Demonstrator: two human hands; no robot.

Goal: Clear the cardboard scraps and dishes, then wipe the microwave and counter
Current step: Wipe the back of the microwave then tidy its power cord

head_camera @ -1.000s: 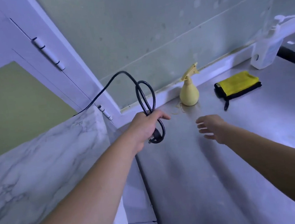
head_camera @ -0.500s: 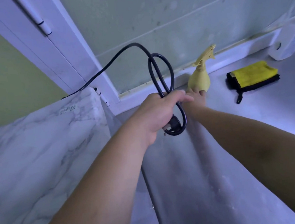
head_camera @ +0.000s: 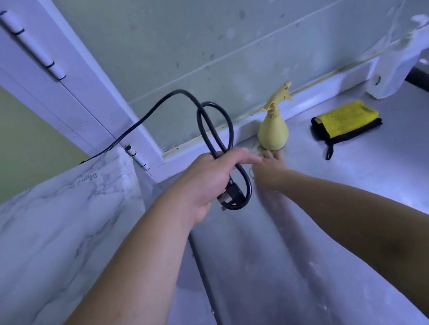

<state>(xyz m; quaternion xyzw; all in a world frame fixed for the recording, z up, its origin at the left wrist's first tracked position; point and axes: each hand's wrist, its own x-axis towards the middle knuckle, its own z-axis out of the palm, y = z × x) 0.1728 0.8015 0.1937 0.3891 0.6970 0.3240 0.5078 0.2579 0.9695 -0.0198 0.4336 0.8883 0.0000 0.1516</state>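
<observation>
**At the back-left corner of the steel desk: left grip holds cord, right grip at spray bottle**

Left grip point(head_camera: 208, 187) is clenched round a black cord point(head_camera: 199, 122), held up off the desk point(head_camera: 373, 186). The cord is looped. The loop's long axis runs roughly up-down, with the plug point(head_camera: 230, 199) hanging at the bottom below the fist. The cord's free run arcs left and drops behind a marble-patterned top point(head_camera: 41, 237) that sits along the desk's left side.

Right grip point(head_camera: 269, 169) is low on the desk, with straight fingers reaching to the foot of the spray bottle point(head_camera: 273, 133). Fingertips touch or nearly touch its base, and nothing is seen held. The thumb side is hidden behind the left grip and the cord loop, which block part of the view.

The spray bottle is yellow and upright, near the wall edge, with its nozzle pointing right and toward the wall.

A folded cloth point(head_camera: 345, 118), yellow with black trim, lies flat on the desk right of the bottle and apart from it. Its long axis runs left-right, and a black tag trails toward the near side.

A white plastic fitting point(head_camera: 397, 72) sits at the far right by the wall. A white door frame with hinges point(head_camera: 31, 44) is at upper left.
</observation>
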